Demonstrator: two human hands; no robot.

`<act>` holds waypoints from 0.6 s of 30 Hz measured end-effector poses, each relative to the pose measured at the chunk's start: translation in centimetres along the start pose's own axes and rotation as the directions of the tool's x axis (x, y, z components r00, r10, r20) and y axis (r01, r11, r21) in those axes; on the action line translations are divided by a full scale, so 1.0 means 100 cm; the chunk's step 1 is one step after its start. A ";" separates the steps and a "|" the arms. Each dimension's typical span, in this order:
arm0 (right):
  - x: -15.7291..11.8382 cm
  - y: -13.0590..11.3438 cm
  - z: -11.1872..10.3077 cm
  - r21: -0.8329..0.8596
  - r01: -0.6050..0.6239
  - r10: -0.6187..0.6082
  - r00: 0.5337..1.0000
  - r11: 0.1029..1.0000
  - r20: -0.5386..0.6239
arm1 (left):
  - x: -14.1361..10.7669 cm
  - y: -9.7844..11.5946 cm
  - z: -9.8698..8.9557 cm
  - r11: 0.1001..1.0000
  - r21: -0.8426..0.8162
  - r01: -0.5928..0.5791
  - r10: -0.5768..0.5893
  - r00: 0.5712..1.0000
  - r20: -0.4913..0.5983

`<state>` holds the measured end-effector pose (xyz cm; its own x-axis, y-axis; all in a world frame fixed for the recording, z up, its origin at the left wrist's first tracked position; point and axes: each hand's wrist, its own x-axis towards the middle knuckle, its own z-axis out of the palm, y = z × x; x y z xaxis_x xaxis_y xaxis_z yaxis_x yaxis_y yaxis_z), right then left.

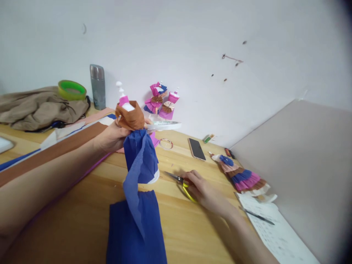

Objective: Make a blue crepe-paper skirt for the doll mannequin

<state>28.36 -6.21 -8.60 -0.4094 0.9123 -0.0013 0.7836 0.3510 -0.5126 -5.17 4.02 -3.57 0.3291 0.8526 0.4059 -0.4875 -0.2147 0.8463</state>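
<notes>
My left hand (118, 132) is closed around a crafted figure with a white knobbed top, a pink band and a brown crepe-paper collar (134, 119). Below it hangs a gathered blue crepe-paper skirt (141, 156), showing a white rim at its bottom. A loose twisted blue strip (132, 194) trails down over a flat blue crepe-paper sheet (137, 234). Just beyond my left fingers, a roll of clear tape (165, 125) shows edge-on. Low over the table, my right hand (199, 189) has its fingers curled on scissors (187, 190) with yellow handles, blades pointing left.
A phone (197, 149), a ring-shaped band (166, 143) and a finished paper doll (239, 172) lie right of centre. A written sheet (275, 227) bears a pen (260, 216). Left are crepe strips (79, 141), a bottle (98, 87), cloth (41, 108) and green tape (72, 90).
</notes>
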 end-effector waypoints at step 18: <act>0.032 -0.109 0.003 0.863 0.134 -0.093 0.991 0.487 -0.101 | -0.001 -0.004 0.007 0.978 -0.199 -0.058 0.051 0.998 -0.042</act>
<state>18.37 -7.14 -3.30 -0.4314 0.8923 0.1331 -0.0767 0.1107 -0.9909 -4.43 3.67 -3.75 0.2697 0.8598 0.4335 -0.6571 -0.1648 0.7356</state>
